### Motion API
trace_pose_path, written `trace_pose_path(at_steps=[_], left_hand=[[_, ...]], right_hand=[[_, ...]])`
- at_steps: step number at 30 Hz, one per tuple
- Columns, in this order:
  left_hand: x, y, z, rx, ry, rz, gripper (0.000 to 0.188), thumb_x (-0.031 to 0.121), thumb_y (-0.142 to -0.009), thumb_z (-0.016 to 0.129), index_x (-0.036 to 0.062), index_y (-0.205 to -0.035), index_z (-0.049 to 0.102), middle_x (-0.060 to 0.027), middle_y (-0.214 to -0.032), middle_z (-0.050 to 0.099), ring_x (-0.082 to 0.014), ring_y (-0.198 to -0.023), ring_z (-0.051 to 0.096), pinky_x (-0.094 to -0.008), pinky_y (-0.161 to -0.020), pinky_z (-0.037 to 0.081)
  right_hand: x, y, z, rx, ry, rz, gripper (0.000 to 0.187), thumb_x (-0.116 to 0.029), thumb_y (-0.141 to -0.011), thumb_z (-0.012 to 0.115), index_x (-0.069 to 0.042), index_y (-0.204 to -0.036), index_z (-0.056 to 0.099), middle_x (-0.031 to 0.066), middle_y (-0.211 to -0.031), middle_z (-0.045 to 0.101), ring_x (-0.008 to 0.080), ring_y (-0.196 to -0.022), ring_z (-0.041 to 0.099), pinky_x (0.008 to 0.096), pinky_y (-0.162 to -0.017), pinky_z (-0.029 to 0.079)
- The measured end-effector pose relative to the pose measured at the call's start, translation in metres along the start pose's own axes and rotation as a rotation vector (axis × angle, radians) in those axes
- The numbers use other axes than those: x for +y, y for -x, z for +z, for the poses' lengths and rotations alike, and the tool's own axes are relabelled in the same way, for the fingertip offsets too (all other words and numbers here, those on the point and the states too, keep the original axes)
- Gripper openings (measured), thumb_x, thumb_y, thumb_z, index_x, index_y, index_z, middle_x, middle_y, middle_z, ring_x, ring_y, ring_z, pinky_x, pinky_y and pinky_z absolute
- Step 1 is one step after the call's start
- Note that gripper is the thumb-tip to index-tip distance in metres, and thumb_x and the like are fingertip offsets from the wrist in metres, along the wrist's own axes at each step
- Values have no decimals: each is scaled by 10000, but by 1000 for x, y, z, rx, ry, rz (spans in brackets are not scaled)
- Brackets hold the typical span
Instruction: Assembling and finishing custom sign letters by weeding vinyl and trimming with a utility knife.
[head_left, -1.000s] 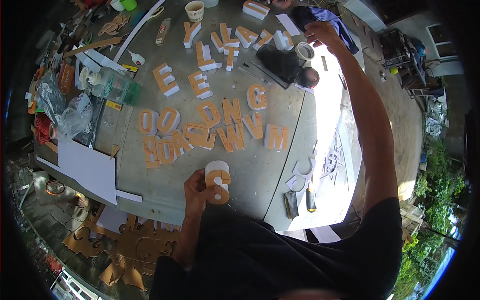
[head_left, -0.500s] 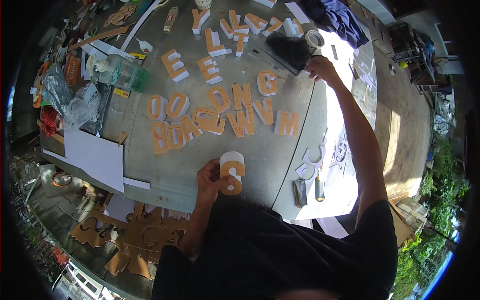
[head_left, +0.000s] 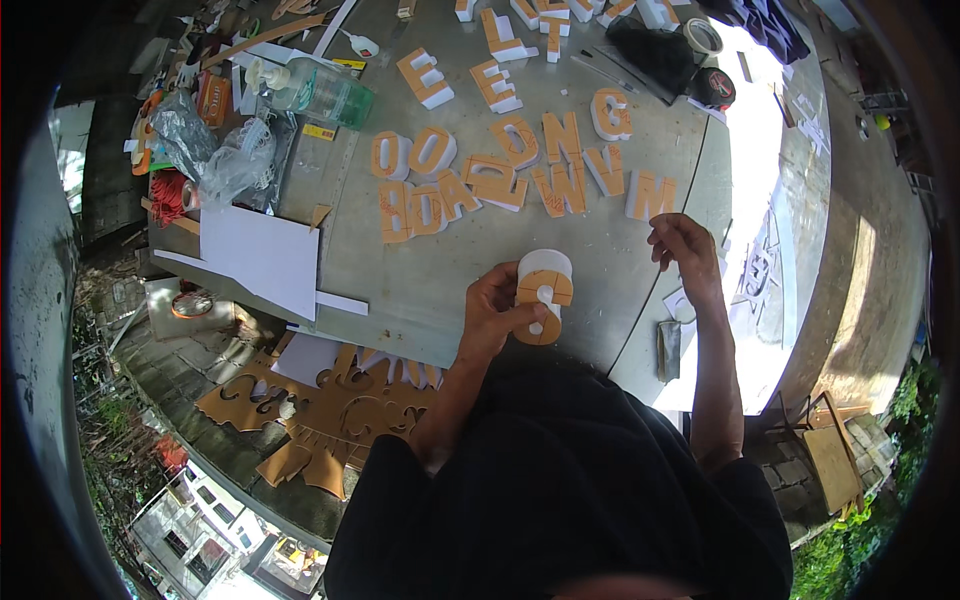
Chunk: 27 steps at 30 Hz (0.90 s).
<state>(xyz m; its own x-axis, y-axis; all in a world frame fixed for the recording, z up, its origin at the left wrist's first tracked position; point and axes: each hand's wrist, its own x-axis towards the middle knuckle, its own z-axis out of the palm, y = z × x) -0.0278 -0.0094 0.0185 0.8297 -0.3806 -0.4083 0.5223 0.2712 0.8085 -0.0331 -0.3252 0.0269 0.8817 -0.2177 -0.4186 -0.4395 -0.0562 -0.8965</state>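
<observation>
My left hand (head_left: 492, 308) grips a curvy foam block letter (head_left: 540, 325) with a brown face and thick white sides, thumb across its front. It is held just above the table's near edge. To the right, my right hand (head_left: 686, 258) is raised over the table with its fingertips pinched together. Anything between them is too small to make out. Just beyond its fingers lies an angular block letter (head_left: 650, 195) of the same kind. Several more brown-faced block letters (head_left: 480, 183) lie in loose rows across the middle of the metal table (head_left: 590, 320).
A green-tinted bottle (head_left: 325, 92), clear plastic bags (head_left: 245, 160) and a white sheet (head_left: 260, 262) lie on the left. Far right are black mesh (head_left: 650, 55), a tape roll (head_left: 703, 37) and a round black-and-red object (head_left: 712, 88). Brown cut-out scraps (head_left: 330, 405) sit below the table edge.
My right hand has drawn back from beside the black mesh toward me, leaving the round black-and-red object in sight. My left hand still holds the block letter. The view has shifted.
</observation>
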Motion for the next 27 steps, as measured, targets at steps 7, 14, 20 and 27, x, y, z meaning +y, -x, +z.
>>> trace_pose_path(at_steps=[7, 14, 20, 27], left_hand=[[25, 27, 31, -102, -29, 70, 601, 47, -712, 845, -93, -1232, 580, -164, -1082, 699, -213, -1004, 690, -366, -933, 539], [20, 62, 55, -220, -75, 174, 586, 40, -716, 828, -106, -1224, 575, -181, -1086, 691, -227, -991, 691, -370, -934, 538], [-1, 88, 78, -250, -65, 185, 578, 53, -730, 830, -106, -1221, 570, -185, -1074, 688, -227, -971, 697, -357, -901, 557], [-22, 91, 86, -325, 19, 73, 501, 29, -748, 805, -96, -1185, 593, -169, -1045, 696, -207, -953, 697, -346, -890, 559]], right_hand=[[-16, 92, 59, -97, -207, -59, 413, -363, -987, 648, 8, -1168, 654, 100, -949, 702, 165, -838, 661, 311, -710, 531], [-37, 147, 52, -216, -344, -198, 553, -347, -891, 773, 34, -1253, 602, 130, -1007, 674, 208, -968, 646, 348, -867, 546], [-9, 181, 44, -161, -337, -186, 607, -330, -804, 848, 73, -1197, 621, 160, -929, 694, 220, -851, 700, 335, -776, 574], [0, 204, 37, -28, -303, -167, 588, -389, -805, 812, 86, -1118, 660, 169, -876, 714, 205, -815, 696, 315, -795, 548]])
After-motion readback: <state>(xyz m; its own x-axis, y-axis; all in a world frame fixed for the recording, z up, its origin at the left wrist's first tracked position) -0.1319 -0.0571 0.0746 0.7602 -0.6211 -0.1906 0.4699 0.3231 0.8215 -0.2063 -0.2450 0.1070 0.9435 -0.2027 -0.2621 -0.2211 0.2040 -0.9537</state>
